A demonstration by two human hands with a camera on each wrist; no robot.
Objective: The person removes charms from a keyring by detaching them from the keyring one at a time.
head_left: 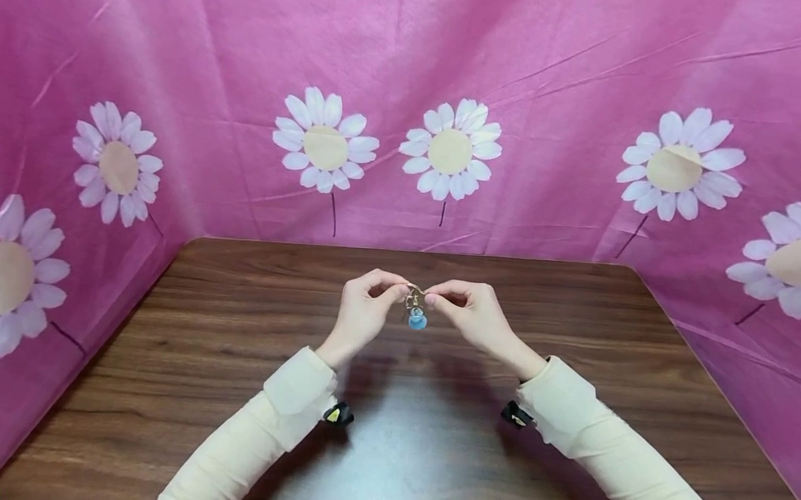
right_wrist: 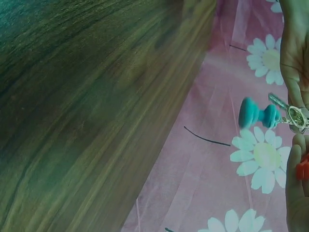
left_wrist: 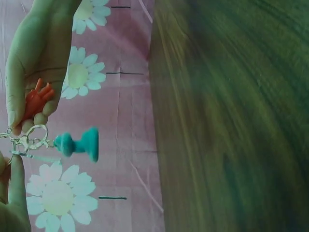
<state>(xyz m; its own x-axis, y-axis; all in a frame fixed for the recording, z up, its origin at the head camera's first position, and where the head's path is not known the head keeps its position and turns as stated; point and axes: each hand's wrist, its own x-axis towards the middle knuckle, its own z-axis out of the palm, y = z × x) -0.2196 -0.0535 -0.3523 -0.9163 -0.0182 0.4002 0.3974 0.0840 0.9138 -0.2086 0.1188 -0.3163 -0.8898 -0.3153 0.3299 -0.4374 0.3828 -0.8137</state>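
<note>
From the head view, we see our left hand (head_left: 362, 308) and right hand (head_left: 473, 311) raised together above the brown counter (head_left: 231, 362), each grip pinching the metal key ring (head_left: 415, 294), from which a blue charm (head_left: 417, 319) hangs. In the left wrist view, fingertips (left_wrist: 17, 126) pinch the key ring (left_wrist: 29, 137); the blue charm (left_wrist: 79, 144) dangles beside it, and a small orange piece (left_wrist: 38, 99) lies in one palm. In the right wrist view, the blue charm (right_wrist: 258, 114) hangs from the key ring (right_wrist: 295, 116) before the pink flowered cloth (right_wrist: 212, 174).

Both forearms angle inward to mid-frame; the left hand (head_left: 362, 308) and right hand (head_left: 473, 310) meet, fingers (head_left: 398, 289) curled, pinching.
</note>
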